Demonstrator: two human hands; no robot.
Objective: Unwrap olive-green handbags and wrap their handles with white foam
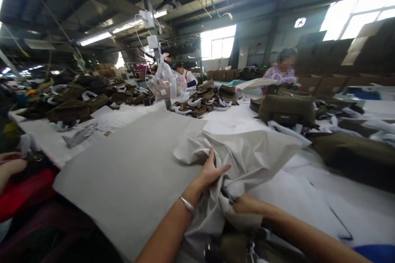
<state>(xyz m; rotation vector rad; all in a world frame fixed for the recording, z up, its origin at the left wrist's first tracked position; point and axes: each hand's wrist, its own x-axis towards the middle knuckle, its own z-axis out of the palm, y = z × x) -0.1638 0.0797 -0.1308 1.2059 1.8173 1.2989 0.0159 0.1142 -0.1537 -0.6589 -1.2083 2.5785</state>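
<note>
A crumpled sheet of grey paper (247, 156) bunches up in front of me. My left hand (211, 170), with a silver bracelet at its wrist, presses on the folds, thumb and index finger stretched apart; its other fingers are hidden. To the right and lower down, my right hand (247, 204) reaches into the gathered paper, which covers its fingers. Below both hands, at the bottom edge, lies part of an olive-brown bag (236, 248) with metal fittings, partly covered by the paper. Flat grey sheets (123, 172) spread on the table to the left of my left hand.
Olive-brown bags with white-wrapped handles lie in piles at the left (74, 107), middle (203, 96) and right (286, 111). A clear plastic bag (165, 82) hangs by a post. Another person's hand (12, 166) shows at the left edge; more people stand across the table.
</note>
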